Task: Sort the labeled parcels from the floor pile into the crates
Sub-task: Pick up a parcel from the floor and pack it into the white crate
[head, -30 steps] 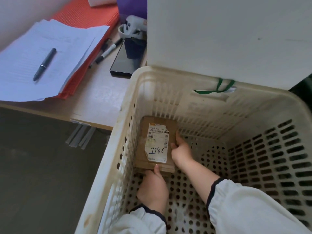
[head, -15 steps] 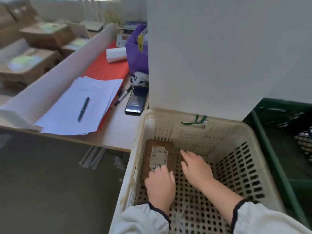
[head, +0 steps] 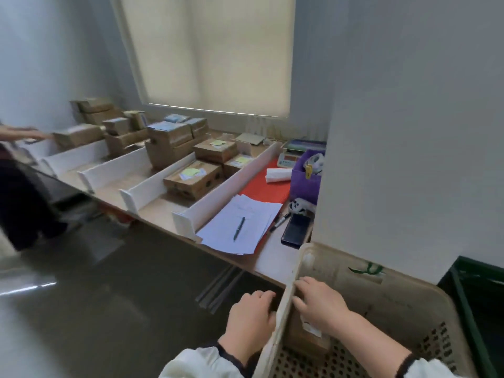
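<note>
A cream perforated crate fills the lower right. Inside it, against the left wall, lies a brown labeled parcel, mostly hidden behind my right hand. My right hand hovers over the crate's left rim with fingers loosely curled and nothing in it. My left hand is outside the crate, left of its wall, fingers loosely bent and empty. No floor pile is in sight.
A long table carries white dividers, brown boxes, papers with a pen, a phone and a purple bin. A green crate stands at right. Another person's arm reaches in at far left.
Both hands let go of the parcel and rose out of the crate; the left hand is now outside it. My view tilted up to show the table and window.
</note>
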Demonstrator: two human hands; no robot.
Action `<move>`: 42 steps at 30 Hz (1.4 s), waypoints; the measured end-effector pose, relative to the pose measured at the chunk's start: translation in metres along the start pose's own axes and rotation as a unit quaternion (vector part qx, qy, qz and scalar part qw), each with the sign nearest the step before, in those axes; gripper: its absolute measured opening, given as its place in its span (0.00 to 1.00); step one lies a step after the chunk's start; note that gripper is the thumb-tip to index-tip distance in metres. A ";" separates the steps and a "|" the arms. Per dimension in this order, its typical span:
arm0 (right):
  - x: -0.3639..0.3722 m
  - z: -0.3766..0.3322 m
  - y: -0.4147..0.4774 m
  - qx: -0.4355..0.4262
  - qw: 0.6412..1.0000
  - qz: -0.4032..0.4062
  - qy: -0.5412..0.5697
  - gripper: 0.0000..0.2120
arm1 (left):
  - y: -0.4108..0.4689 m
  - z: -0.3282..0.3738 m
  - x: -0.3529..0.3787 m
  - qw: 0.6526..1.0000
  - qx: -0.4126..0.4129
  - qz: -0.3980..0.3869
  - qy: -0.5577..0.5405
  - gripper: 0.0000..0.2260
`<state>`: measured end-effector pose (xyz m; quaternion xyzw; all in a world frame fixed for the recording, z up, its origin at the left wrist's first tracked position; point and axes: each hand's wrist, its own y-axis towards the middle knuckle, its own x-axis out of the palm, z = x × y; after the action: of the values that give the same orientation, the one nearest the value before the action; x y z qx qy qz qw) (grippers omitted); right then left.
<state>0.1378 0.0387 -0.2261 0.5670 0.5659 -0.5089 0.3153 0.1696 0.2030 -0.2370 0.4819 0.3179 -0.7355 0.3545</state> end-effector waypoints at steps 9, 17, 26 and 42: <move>0.018 -0.202 -0.037 -0.180 0.983 0.004 -0.021 0.18 | -0.161 -0.137 -0.069 0.976 -0.185 0.116 0.014 0.19; 0.060 -0.396 -0.134 -0.310 0.947 -0.023 -0.083 0.18 | -0.361 -0.228 -0.116 0.932 -0.319 0.171 0.030 0.19; 0.186 -0.606 -0.319 -0.515 0.842 -0.125 -0.099 0.19 | -0.653 -0.316 -0.095 0.831 -0.521 0.193 0.000 0.18; 0.419 -0.750 -0.560 -0.740 0.532 -0.292 -0.291 0.18 | -0.939 -0.286 0.080 0.477 -0.824 0.257 -0.165 0.16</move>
<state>-0.3028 0.9629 -0.2825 -0.2453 0.7512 -0.1094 0.6029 -0.4923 0.9309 -0.2885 -0.1020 0.5759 -0.0773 0.8075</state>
